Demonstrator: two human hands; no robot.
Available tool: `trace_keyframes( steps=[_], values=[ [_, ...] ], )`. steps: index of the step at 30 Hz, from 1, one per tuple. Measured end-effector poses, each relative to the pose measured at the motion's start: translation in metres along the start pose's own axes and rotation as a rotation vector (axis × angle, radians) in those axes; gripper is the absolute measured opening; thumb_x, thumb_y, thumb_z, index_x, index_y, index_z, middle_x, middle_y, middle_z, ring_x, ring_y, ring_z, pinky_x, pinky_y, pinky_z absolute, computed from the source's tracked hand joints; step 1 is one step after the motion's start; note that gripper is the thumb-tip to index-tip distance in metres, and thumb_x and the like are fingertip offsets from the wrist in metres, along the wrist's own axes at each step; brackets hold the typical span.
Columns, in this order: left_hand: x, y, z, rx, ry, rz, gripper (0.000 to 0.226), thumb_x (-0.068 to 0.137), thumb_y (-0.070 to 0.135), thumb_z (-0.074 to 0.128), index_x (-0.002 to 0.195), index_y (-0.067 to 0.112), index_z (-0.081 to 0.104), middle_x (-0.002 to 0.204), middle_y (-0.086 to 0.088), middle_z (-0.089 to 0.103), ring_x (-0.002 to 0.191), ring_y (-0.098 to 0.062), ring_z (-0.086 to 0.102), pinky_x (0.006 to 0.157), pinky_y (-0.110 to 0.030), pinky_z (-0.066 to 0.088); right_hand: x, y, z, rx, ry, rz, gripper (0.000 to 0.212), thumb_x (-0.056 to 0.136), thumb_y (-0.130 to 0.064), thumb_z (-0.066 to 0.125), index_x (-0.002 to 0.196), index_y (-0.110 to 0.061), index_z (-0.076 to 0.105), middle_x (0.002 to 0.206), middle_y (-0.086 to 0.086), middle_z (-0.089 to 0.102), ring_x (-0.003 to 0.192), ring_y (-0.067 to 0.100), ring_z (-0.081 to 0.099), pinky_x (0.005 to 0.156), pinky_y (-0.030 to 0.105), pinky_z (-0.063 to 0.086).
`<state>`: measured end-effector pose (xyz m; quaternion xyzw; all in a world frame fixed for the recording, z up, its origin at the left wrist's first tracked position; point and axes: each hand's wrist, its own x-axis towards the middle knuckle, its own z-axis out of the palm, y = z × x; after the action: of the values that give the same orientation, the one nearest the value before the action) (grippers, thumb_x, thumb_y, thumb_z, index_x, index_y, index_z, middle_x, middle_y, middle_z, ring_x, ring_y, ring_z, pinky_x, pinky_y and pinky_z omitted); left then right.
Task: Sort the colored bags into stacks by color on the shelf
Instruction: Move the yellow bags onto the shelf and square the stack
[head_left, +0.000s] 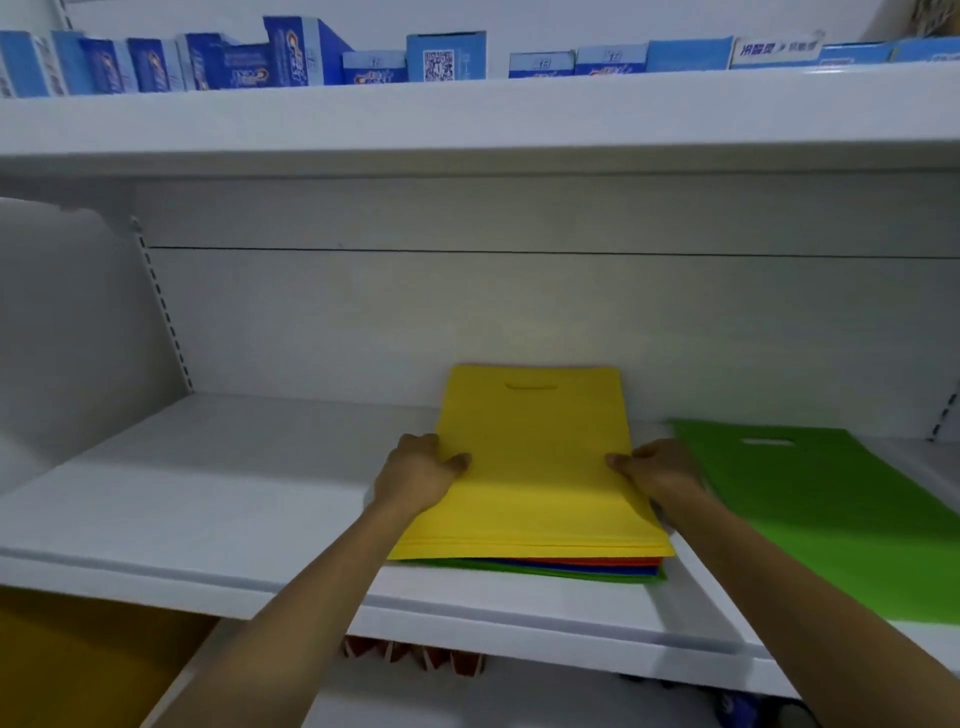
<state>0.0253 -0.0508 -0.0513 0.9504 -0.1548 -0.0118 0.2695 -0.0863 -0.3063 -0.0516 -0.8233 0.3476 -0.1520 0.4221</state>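
Note:
A yellow bag (535, 457) lies on top of a mixed stack in the middle of the white shelf (208, 493). Under it show the edges of orange, blue and green bags (571, 569). My left hand (421, 470) pinches the yellow bag's left edge, thumb on top. My right hand (654, 467) pinches its right edge the same way. A single green bag (831, 509) lies flat to the right of the stack, its handle slot toward the back wall.
The shelf above carries a row of blue toothpaste boxes (311, 57). The shelf's left half is bare white surface. A lower shelf holds small reddish packets (415, 657). A yellow-brown surface (78, 670) fills the lower left corner.

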Motion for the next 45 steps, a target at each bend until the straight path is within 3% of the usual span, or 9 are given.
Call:
trace_keyframes(
  steps=[6,10,14,20,24,29,35,38,45],
  values=[
    [-0.003,-0.004,0.006,-0.076,0.054,0.008,0.064,0.092,0.054,0.05,0.138,0.01,0.042,0.139,-0.013,0.043,0.125,-0.031,0.046,0.094,-0.037,0.041,-0.018,-0.002,0.006,-0.275,0.216,-0.204,0.033,0.093,-0.033,0.059,0.066,-0.018,0.049,0.07,0.003,0.052,0.068,0.025,0.053,0.059,0.03,0.037],
    [-0.002,-0.005,0.008,-0.076,0.059,0.021,0.066,0.092,0.054,0.05,0.142,0.012,0.038,0.139,-0.012,0.042,0.124,-0.031,0.046,0.093,-0.037,0.043,-0.03,0.005,0.012,-0.525,0.526,-0.424,0.019,0.095,-0.023,0.056,0.097,-0.016,0.073,0.098,0.01,0.065,0.071,0.032,0.062,0.067,0.031,0.039],
    [-0.002,-0.008,0.01,-0.109,0.051,0.036,0.067,0.091,0.054,0.051,0.143,0.014,0.038,0.139,-0.014,0.043,0.124,-0.033,0.047,0.095,-0.039,0.045,-0.036,0.007,0.013,-0.543,0.657,-0.727,0.024,0.08,-0.011,0.058,0.093,-0.016,0.076,0.09,0.007,0.07,0.065,0.031,0.062,0.065,0.032,0.043],
    [-0.001,-0.016,0.005,-0.374,0.064,0.041,0.059,0.09,0.046,0.059,0.138,0.013,0.048,0.14,-0.013,0.05,0.126,-0.032,0.048,0.1,-0.038,0.043,-0.049,-0.015,-0.002,0.271,0.305,-0.466,0.012,0.098,-0.013,0.051,0.094,-0.016,0.062,0.076,0.005,0.059,0.064,0.017,0.05,0.059,0.028,0.038],
    [-0.009,-0.004,-0.011,-0.585,0.205,0.077,0.034,0.089,0.033,0.065,0.116,0.012,0.062,0.125,-0.007,0.058,0.117,-0.026,0.053,0.089,-0.028,0.043,-0.062,-0.033,-0.026,0.511,0.298,-0.382,0.01,0.097,-0.013,0.054,0.091,-0.01,0.062,0.079,0.002,0.059,0.067,0.012,0.05,0.059,0.022,0.041],
    [-0.021,0.023,-0.023,-0.878,0.171,0.145,0.012,0.09,0.018,0.065,0.093,0.007,0.06,0.078,0.001,0.06,0.079,-0.02,0.055,0.065,-0.027,0.041,-0.078,-0.018,-0.049,0.567,0.343,-0.343,0.011,0.097,-0.012,0.053,0.09,-0.011,0.061,0.072,0.0,0.058,0.06,0.008,0.05,0.056,0.018,0.042],
    [-0.049,0.068,-0.007,-0.963,-0.011,0.231,0.004,0.093,0.026,0.061,0.094,0.022,0.062,0.085,0.013,0.06,0.074,0.001,0.054,0.063,-0.011,0.042,-0.108,0.024,-0.088,0.551,0.407,-0.337,0.01,0.097,-0.015,0.054,0.092,-0.015,0.062,0.081,-0.002,0.062,0.071,0.01,0.055,0.063,0.019,0.048],
    [-0.071,0.097,0.012,-0.972,-0.193,0.294,0.011,0.093,0.021,0.062,0.084,0.019,0.068,0.084,0.003,0.072,0.075,-0.013,0.065,0.062,-0.019,0.051,-0.131,0.054,-0.125,0.551,0.459,-0.306,0.012,0.097,-0.018,0.054,0.091,-0.021,0.064,0.084,-0.006,0.065,0.071,0.006,0.061,0.064,0.02,0.052],
    [-0.133,0.207,0.075,-0.908,-0.228,0.479,0.026,0.095,0.026,0.059,0.083,0.004,0.063,0.084,-0.027,0.065,0.074,-0.045,0.061,0.066,-0.044,0.048,-0.185,0.138,-0.231,0.566,0.593,-0.19,0.014,0.097,-0.021,0.053,0.107,-0.016,0.063,0.091,-0.006,0.065,0.062,-0.007,0.063,0.053,0.011,0.049]
  ],
)
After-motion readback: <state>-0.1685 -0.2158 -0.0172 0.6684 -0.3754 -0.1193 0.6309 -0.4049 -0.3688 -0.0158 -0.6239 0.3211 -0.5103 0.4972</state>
